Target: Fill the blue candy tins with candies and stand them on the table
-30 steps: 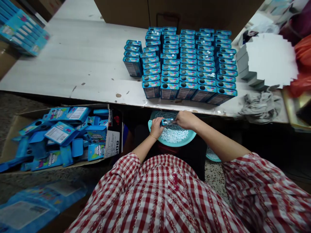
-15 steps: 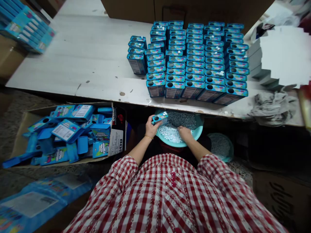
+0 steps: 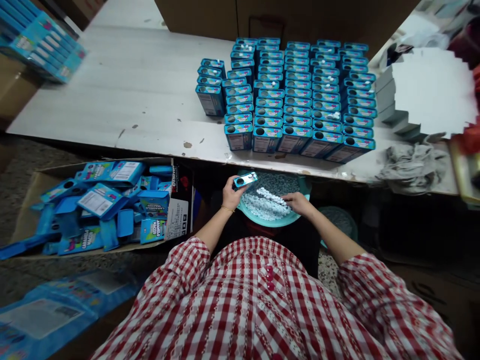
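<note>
A small blue box (image 3: 245, 179) with a dark round hole in its top is gripped in my left hand (image 3: 231, 193), over the left side of a turquoise basin (image 3: 258, 220). A few white pieces lie on the box's top. Small white candies (image 3: 262, 206) fill much of the basin. My right hand (image 3: 298, 203), at the basin's right side, is wrapped round something that bears a raised heap of candies (image 3: 270, 195); a scoop, if there is one, is hidden under them.
Rows of upright blue boxes (image 3: 268, 121) stand on the white table (image 3: 150, 95). A carton (image 3: 180, 220) of blue boxes lies at left. Stacked white card (image 3: 431, 90) and a crumpled cloth (image 3: 412, 167) sit at right. Another basin (image 3: 337, 222) is low at right.
My right hand has come up out of the candies and moved right, with a heap of candies now raised beside it. My left hand still holds the box, tilted slightly differently.
</note>
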Demonstrator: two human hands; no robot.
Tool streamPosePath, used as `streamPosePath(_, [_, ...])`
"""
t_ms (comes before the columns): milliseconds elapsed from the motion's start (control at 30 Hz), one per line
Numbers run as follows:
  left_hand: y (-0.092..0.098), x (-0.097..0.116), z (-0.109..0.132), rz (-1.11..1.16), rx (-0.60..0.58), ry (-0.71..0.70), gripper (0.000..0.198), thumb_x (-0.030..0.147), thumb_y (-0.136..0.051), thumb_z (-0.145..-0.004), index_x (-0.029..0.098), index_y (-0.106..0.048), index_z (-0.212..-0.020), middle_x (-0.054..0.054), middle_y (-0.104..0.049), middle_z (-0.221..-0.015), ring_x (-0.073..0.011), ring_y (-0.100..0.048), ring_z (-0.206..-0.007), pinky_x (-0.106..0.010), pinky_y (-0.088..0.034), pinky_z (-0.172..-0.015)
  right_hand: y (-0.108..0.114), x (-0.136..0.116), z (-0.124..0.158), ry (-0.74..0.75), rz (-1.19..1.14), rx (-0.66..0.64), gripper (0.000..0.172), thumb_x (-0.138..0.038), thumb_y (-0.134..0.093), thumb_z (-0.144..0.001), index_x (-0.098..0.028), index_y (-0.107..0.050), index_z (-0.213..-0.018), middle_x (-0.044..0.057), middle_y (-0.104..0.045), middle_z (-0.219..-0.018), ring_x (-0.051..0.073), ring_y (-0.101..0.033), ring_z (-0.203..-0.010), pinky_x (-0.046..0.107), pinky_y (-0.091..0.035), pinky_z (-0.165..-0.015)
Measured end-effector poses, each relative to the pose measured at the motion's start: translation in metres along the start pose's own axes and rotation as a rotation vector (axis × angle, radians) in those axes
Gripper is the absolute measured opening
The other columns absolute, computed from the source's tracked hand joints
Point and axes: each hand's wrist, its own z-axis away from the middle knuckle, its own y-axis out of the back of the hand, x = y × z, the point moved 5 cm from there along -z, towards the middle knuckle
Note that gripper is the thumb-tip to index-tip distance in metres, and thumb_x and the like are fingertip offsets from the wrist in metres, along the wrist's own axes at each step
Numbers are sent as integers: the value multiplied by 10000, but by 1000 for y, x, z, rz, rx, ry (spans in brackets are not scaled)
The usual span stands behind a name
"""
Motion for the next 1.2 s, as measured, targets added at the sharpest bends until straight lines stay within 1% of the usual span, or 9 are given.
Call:
streamPosePath(133, [-12,3,0,-113,-48,-55,363,240,-704,-629,193,-569,-962,-33,-613,-935,-188,-564,-876,-321,-438,-814,34,-26,20,62,-71,-3,354,-114,-504,-649,-178,-732,-913,20,-696,-824,157,-602,-751,219,-439,-676])
streamPosePath(233, [-22,9,3,-222,-103,-104,321,197,-681,-645,199,-583,-950,-43,-619,-963,-209,-553,-909,-342,-420,-838,49,-54,25,102,44,-30,340,-142,-494,-667,-186,-734,-904,15,-689,-773,155,-594,-722,213,-423,-646])
streamPosePath(333, [-30,15,8,-293,-153,-141,291,149,-622,-672,205,-587,-955,-46,-618,-979,-218,-547,-930,-344,-413,-836,55,-85,25,107,291,-52,323,-127,-468,-682,-209,-738,-840,32,-697,-802,186,-608,-812,227,-416,-682])
streamPosePath(433, [-37,18,13,-329,-205,-170,321,95,-579,-660,202,-585,-962,-51,-616,-995,-226,-538,-959,-353,-402,-854,56,-112,24,43,563,-89,327,-114,-445,-693,-223,-729,-816,66,-696,-889,230,-606,-908,266,-422,-728])
streamPosePath(600, [-44,19,17,-348,-246,-192,363,61,-530,-642,197,-581,-975,-58,-609,-1009,-229,-528,-966,-363,-393,-866,55,-144,21,-56,787,-103,323,-167,-453,-755,-128,-686,-976,188,-655,-994,283,-609,-924,347,-454,-752])
streamPosePath(733, [-47,16,18,-352,-253,-191,373,54,-525,-643,204,-580,-979,-58,-608,-1016,-232,-526,-984,-368,-387,-872,51,-155,21,-57,805,-77,345,-195,-484,-776,-94,-642,-1066,221,-641,-1005,298,-596,-968,389,-439,-823])
streamPosePath(867, [-48,14,17,-352,-254,-190,356,68,-547,-647,204,-579,-974,-54,-611,-1018,-233,-530,-984,-363,-386,-870,51,-150,25,-65,759,-53,327,-238,-511,-785,-111,-641,-1058,214,-638,-1017,303,-579,-1007,409,-407,-880])
streamPosePath(1033, [-46,9,17,-315,-247,-159,334,90,-600,-641,202,-582,-955,-52,-612,-990,-230,-542,-958,-356,-395,-859,56,-142,28,-82,763,-45,316,-242,-511,-787,-112,-647,-1042,215,-639,-1006,309,-581,-1000,408,-409,-866])
streamPosePath(1200, [-46,4,16,-249,-241,-117,343,119,-675,-607,190,-587,-930,-45,-608,-959,-218,-551,-930,-347,-406,-851,58,-147,30,-52,793,-22,330,-240,-494,-789,-117,-644,-1057,199,-652,-958,285,-600,-953,376,-424,-831])
